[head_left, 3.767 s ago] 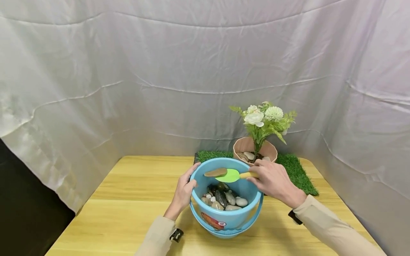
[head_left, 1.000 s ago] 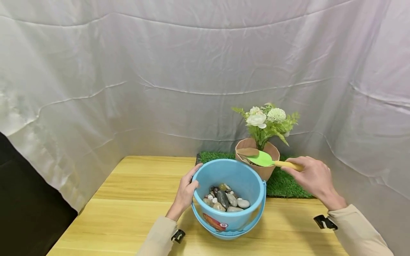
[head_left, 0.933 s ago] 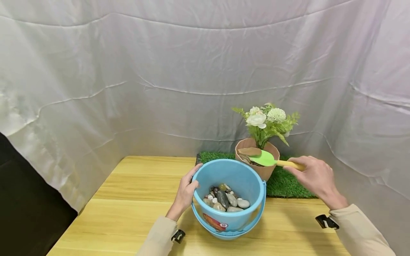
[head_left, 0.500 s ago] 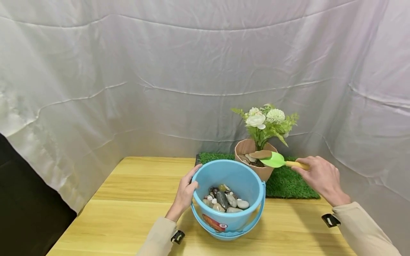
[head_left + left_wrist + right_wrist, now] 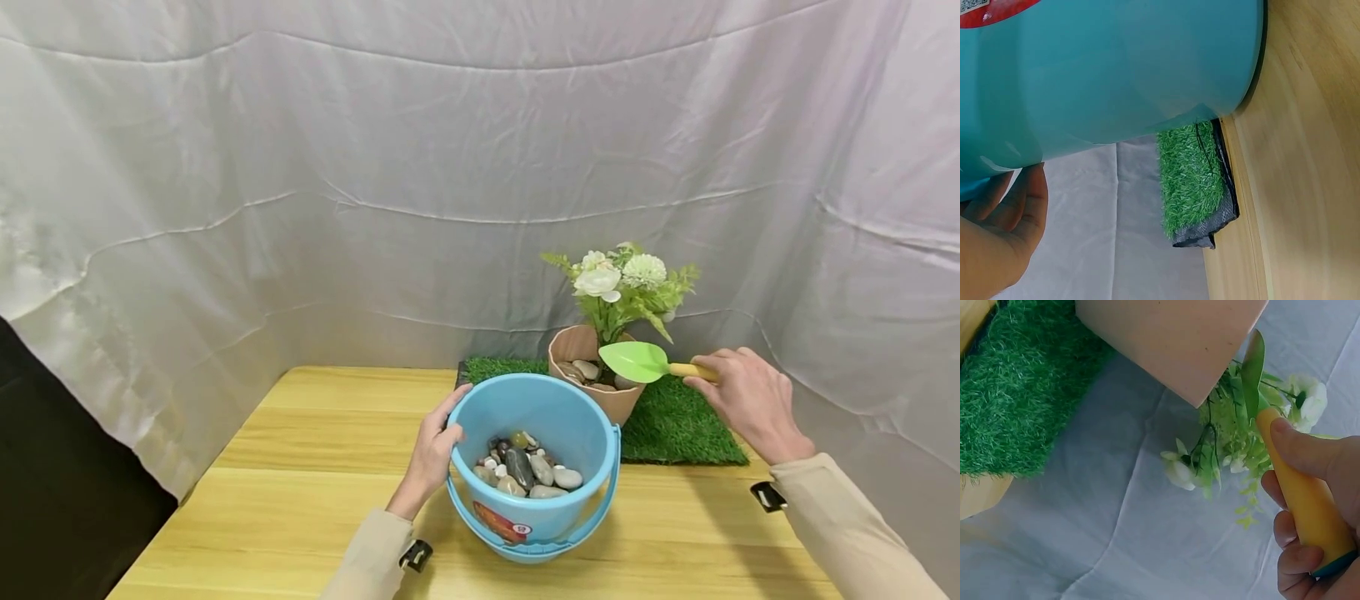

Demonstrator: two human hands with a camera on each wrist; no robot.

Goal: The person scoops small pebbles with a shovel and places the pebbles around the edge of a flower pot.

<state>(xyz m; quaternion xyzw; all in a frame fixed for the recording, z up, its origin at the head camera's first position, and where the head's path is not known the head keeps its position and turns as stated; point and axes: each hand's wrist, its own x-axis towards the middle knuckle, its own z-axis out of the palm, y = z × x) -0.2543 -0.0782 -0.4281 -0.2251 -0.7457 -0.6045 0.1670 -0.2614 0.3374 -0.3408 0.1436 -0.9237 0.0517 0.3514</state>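
My left hand (image 5: 431,454) grips the left rim of a light blue bucket (image 5: 555,517), the thumb over the edge and the fingers along the outside. Several smooth stones (image 5: 520,467) lie at the bottom of the bucket. My right hand (image 5: 753,404) holds a garden trowel (image 5: 636,362) by its yellow handle. Its green blade overlaps the right side of a pinkish flower pot (image 5: 618,407) in the head view, level with the rim. Inside the pot are stones and dark soil around white flowers (image 5: 598,282). In the right wrist view the fingers wrap the trowel handle (image 5: 1304,500).
Under the pot lies an artificial grass mat (image 5: 678,433), at the back of the wooden table (image 5: 315,467). Behind it hangs a grey cloth (image 5: 420,267). The bucket's handle (image 5: 540,548) hangs down in front.
My right hand carried the trowel from over the bucket rightward to the pot, then lifted slightly. The brown piece seen at the blade's tip no longer shows. The left hand stays on the rim.
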